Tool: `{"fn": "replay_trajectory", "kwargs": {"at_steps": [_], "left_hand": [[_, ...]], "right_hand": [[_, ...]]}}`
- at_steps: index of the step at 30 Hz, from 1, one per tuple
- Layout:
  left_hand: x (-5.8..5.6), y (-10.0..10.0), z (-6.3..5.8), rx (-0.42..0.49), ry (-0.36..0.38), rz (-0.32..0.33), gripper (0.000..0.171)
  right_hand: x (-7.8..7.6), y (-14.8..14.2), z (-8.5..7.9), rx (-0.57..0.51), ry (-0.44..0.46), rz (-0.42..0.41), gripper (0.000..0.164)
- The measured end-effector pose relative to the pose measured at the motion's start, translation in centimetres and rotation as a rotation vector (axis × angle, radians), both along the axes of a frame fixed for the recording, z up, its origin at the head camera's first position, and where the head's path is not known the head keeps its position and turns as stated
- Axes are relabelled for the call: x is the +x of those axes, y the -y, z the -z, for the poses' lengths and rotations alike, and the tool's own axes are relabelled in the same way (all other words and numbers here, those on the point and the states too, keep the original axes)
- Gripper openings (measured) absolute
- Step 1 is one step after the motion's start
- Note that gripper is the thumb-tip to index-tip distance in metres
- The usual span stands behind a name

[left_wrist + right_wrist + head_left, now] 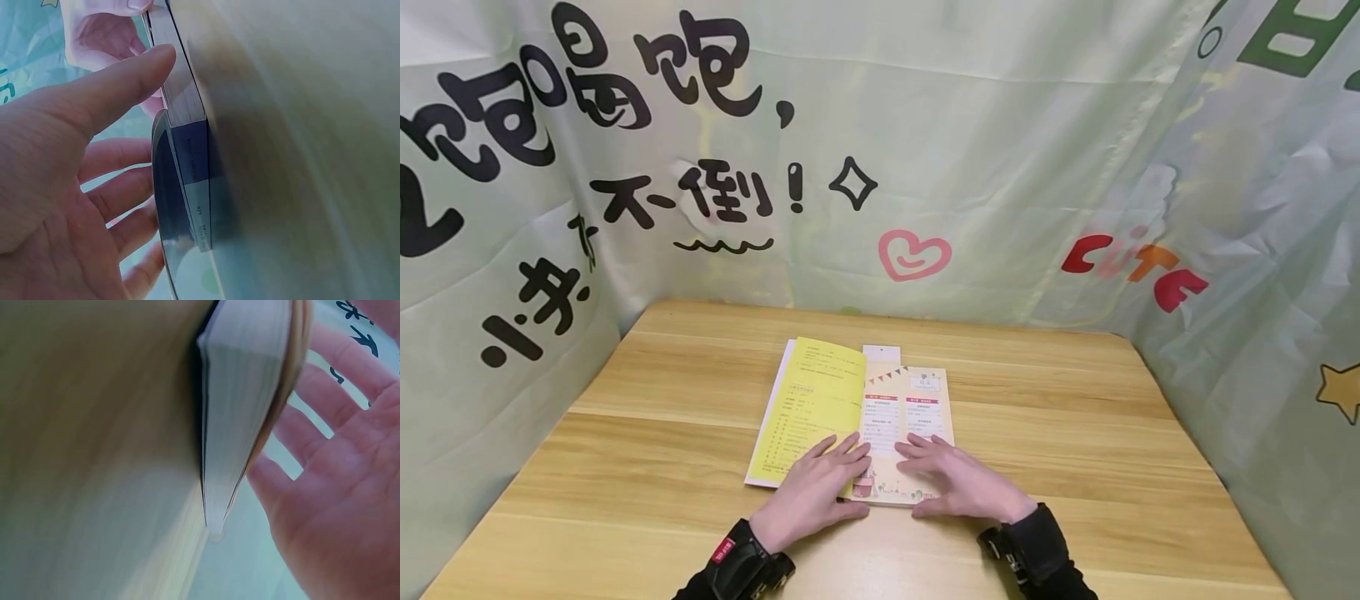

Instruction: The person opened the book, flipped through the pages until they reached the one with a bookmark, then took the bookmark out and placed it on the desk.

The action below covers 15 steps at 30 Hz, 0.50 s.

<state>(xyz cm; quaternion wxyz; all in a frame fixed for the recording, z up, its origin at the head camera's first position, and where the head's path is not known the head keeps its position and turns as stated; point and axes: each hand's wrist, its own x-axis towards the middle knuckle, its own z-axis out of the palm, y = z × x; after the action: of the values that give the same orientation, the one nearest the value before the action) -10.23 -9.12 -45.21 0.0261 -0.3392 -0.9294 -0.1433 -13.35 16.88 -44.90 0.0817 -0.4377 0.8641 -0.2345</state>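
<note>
An open book (850, 408) lies on the wooden table (1037, 467), a yellow page on the left and a printed cream page on the right. My left hand (816, 487) rests flat on the lower yellow page near the spine, fingers straight. My right hand (958, 482) lies flat on the lower right page, fingers spread. The left wrist view shows the book's edge (187, 125) beside my straight fingers (119, 87). In the right wrist view the page block (244, 406) stands next to my open palm (344, 506).
Pale green printed cloth (970, 158) with black characters, a pink heart and the word "cute" walls the table at the back and both sides. A white card (882, 353) peeks out behind the book's top edge.
</note>
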Motion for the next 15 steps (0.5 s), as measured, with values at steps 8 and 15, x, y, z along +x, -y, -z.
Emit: {"fn": "replay_trajectory", "kwargs": {"at_steps": [8,15], "left_hand": [[0.03,-0.11,-0.07,-0.026,-0.001,-0.016,0.062],[-0.01,-0.11,0.05,-0.024,-0.005,-0.023,0.061]], "right_hand": [[0.15,-0.31,-0.35,-0.017,0.030,0.009,0.052],[0.34,-0.47,-0.76,-0.013,0.069,0.042,0.045]]}}
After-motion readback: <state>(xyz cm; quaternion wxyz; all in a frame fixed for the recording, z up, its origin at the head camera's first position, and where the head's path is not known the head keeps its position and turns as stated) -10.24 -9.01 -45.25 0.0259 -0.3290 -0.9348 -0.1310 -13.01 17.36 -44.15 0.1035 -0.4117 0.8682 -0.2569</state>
